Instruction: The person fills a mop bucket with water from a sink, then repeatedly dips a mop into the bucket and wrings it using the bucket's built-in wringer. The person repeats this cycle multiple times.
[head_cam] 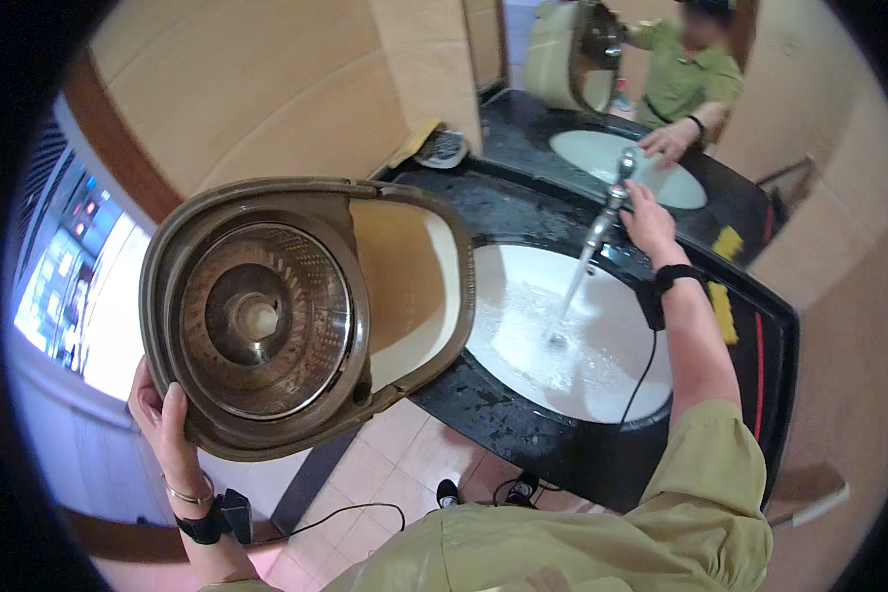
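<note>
My left hand (164,422) grips the rim of a spin mop bucket (248,448) at its lower left, thumb on top. The bucket is raised beside the counter, its open top facing me. A perforated metal spin basket (266,318) fills one side; brownish water (396,274) shows in the other. At right, my right hand (651,222) is beside the top of a chrome faucet (599,226), fingers extended and seemingly touching it. Water runs from the spout into a white oval sink (507,370).
A wet black stone counter (488,414) surrounds the sink. A yellow sponge or cloth (724,314) lies at its right edge, a dish with dark contents (442,148) in the back corner. The mirror (518,126) reflects a person. Cables (640,381) hang from my wrists.
</note>
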{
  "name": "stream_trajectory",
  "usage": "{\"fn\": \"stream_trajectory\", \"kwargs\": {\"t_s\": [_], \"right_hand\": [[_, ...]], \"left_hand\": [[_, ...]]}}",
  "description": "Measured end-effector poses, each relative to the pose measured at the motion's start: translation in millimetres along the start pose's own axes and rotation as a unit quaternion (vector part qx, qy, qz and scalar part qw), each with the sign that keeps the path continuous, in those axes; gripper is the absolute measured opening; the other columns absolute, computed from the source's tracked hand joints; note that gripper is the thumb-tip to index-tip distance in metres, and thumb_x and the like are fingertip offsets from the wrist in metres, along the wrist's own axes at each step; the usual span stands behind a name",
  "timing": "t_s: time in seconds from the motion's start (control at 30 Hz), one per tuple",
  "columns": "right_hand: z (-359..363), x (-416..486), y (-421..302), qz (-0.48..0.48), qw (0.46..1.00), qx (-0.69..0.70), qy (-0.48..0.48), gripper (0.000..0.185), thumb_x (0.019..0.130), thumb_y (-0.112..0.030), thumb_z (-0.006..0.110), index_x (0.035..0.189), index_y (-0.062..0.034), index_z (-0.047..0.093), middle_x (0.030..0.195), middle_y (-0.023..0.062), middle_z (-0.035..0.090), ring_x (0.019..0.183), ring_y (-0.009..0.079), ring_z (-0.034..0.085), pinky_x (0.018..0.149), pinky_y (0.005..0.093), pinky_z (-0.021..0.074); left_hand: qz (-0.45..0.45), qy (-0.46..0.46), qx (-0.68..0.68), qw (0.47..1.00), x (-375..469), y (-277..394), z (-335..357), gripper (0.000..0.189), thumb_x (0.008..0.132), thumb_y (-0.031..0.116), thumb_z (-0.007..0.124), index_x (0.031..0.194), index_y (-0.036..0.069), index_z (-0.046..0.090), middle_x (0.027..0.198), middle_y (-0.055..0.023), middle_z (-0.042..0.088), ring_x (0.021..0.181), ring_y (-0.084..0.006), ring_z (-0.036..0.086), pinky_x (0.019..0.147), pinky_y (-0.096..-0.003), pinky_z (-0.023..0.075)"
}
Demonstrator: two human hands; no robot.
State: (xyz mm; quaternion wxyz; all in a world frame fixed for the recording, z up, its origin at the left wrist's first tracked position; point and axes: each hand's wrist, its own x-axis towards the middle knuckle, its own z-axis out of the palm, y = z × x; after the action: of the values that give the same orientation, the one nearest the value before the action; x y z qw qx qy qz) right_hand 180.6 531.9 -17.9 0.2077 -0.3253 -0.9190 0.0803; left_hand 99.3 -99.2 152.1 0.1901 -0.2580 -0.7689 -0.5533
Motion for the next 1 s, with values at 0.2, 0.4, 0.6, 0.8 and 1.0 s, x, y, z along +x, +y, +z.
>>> {"fn": "stream_trajectory", "kwargs": {"t_s": [0.2,0.4,0.6,0.8,1.0], "right_hand": [[45.0,47.3,18.4,-0.084,0.995,-0.022,-0.039,0.053,0.086,-0.012,0.059,0.135,-0.0179,0.042,0.137,0.0093,0.045,0.114,0.0325,0.052,0.094,0.0434,0.0453],[38.0,63.8,14.3,-0.127,0.984,-0.119,0.022,0.023,0.081,-0.022,0.068,0.098,-0.0059,0.065,0.091,0.0153,0.065,0.089,0.0337,0.062,0.076,0.0434,0.0502],[42.4,70.1,-8.6,-0.076,0.984,-0.160,0.033,0.024,0.080,-0.029,0.068,0.081,-0.0048,0.069,0.085,0.0168,0.068,0.083,0.0340,0.067,0.071,0.0434,0.0523],[17.6,44.8,0.2,-0.002,0.997,-0.080,-0.016,0.058,0.089,-0.050,0.053,0.125,-0.0045,0.049,0.118,0.0252,0.056,0.109,0.0379,0.056,0.089,0.0466,0.0459],[-63.5,-63.2,-78.8,-0.097,0.968,0.218,-0.079,0.037,0.092,-0.023,0.059,0.119,0.0022,0.056,0.085,0.0070,0.062,0.076,0.0128,0.058,0.068,0.0247,0.0464]], "left_hand": [[-0.096,0.136,-0.030,0.986,-34.4,2.7,-33.5,0.043,0.089,0.029,0.057,0.119,-0.001,0.050,0.112,-0.0069,0.055,0.103,-0.0161,0.052,0.093,-0.0297,0.0399],[-0.070,0.299,0.102,0.946,-83.7,34.3,-100.6,0.040,0.094,0.025,0.052,0.125,0.000,0.048,0.127,-0.0076,0.045,0.120,-0.0187,0.044,0.104,-0.0337,0.0343],[-0.218,0.314,0.058,0.922,-130.5,17.4,-146.4,0.048,0.088,0.027,0.064,0.122,0.000,0.045,0.114,-0.0101,0.053,0.109,-0.0177,0.050,0.097,-0.0323,0.0401],[-0.301,0.225,0.260,0.889,-160.9,-102.7,-165.5,0.034,0.084,0.029,0.069,0.078,-0.005,0.065,0.076,-0.0012,0.063,0.069,-0.0091,0.051,0.065,-0.0261,0.0446],[-0.376,0.159,0.425,0.808,-213.1,-255.8,-151.7,0.053,0.072,0.041,0.075,0.064,-0.009,0.061,0.055,-0.0050,0.056,0.056,-0.0122,0.046,0.055,-0.0345,0.0418]]}}
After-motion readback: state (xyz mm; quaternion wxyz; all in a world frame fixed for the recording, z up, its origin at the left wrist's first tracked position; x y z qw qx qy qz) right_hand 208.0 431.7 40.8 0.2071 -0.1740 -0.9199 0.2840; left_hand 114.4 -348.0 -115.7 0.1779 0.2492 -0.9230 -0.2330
